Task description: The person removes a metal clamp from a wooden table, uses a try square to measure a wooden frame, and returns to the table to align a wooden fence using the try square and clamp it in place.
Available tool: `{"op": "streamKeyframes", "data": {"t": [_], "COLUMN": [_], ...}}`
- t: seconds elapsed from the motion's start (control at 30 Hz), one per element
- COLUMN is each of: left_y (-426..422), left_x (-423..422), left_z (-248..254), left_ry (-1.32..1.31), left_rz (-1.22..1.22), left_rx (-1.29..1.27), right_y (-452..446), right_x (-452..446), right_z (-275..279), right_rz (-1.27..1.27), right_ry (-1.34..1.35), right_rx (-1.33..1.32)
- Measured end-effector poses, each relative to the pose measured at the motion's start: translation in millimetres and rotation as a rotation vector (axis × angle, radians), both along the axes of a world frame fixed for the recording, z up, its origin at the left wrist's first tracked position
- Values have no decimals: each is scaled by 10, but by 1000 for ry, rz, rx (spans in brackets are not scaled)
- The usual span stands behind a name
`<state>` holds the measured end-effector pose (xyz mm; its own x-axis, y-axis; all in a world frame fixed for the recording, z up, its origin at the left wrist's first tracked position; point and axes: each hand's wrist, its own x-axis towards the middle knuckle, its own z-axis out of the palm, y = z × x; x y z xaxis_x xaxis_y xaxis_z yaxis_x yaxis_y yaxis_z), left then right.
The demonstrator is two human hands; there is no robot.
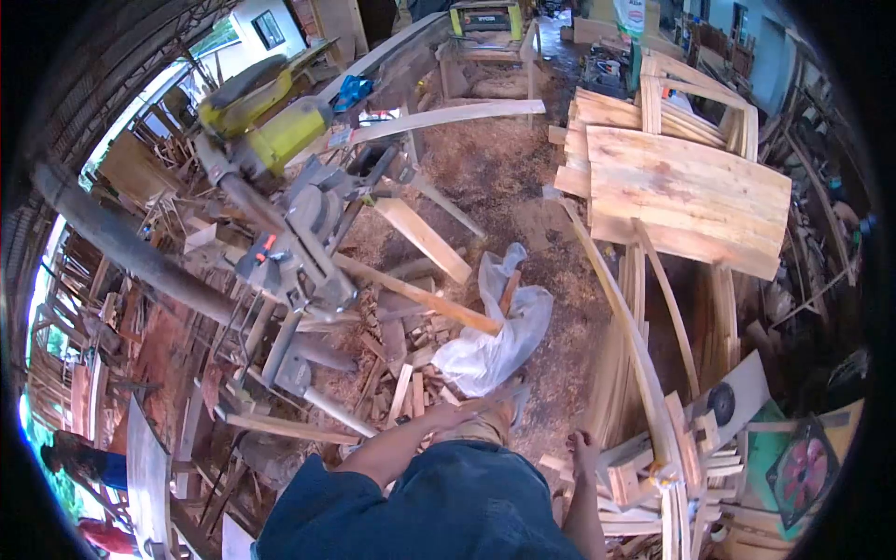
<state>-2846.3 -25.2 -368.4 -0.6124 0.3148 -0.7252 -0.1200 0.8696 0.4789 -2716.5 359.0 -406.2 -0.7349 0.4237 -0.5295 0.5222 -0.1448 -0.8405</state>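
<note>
My left hand (476, 407) is held across the front of my waist, just above my light shorts (476, 430). Its fingers look stretched out, though blurred, and I see nothing in them. At my right side hangs my right hand (582, 452), its fingers loosely bent and apart, with nothing visible in it. Ahead of my left hand, a crumpled clear plastic bag (499, 341) lies over wood offcuts (406, 387). Long curved wooden strips (635, 345) lean beside my right hand, near stacked short wood pieces (686, 439).
A miter saw (313, 224) on a metal stand is at the left. Wide planks (686, 196) are stacked at the right, above a fan (805, 473). A green planer (485, 19) stands at the back. Sawdust covers the floor (485, 168). A person (84, 462) is at far left.
</note>
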Motion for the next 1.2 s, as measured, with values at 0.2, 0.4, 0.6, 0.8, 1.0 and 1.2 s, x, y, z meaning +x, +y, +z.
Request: {"op": "streamKeyframes", "data": {"t": [0.2,0.4,0.6,0.8,1.0,1.2], "left_y": [570,1251,1776,1792,1451,1445], "left_x": [-1378,-2887,-4229,-4822,-5253,-5748], "left_z": [-957,-938,-123,-16,-773,-1051], "left_ry": [-172,-89,-20,-25,-67,360], "left_rz": [-179,-140,117,255,497,905], "left_rx": [-150,-79,111,139,-75,172], "right_y": [338,896,1081,438,-455,-928], "right_x": [-1442,-3220,-5328,-7479,-9328,-10143], "right_z": [192,901,1951,2939,3030,2784], "right_rz": [198,404,590,919,1211,1642], "right_ry": [42,12,228,757,884,641], "right_rx": [53,269,429,842,1222,1057]}}
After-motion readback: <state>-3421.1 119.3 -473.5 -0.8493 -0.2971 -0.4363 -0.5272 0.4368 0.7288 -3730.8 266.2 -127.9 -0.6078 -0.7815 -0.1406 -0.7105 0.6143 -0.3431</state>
